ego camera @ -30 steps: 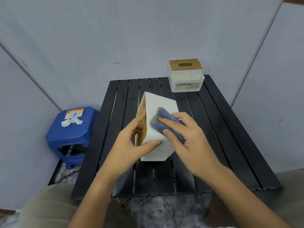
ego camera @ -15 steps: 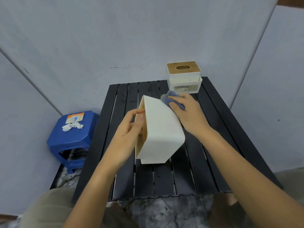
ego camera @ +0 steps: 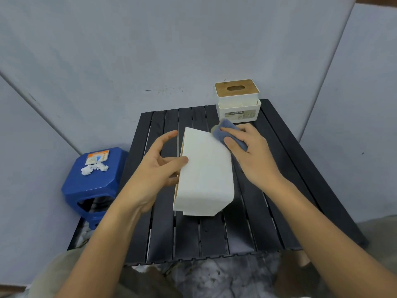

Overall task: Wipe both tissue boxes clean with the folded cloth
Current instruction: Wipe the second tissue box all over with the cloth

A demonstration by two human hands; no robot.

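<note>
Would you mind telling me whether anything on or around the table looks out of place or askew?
The near tissue box lies tipped on its side, steadied by the left hand for wiping. Crumpled white scraps sit loose on the blue stool. Nothing looks damaged.

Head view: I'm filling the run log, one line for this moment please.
left hand steadies tipped tissue box | right hand presses blue cloth at far edge | second box untouched

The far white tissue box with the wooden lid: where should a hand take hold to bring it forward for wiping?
Probably grip the white tissue box with the wooden slotted lid across its upper body's two plain side walls, coming from above and the front. It stands upright against the wall, so the back is blocked, and its lower front is a wider tray.
</note>
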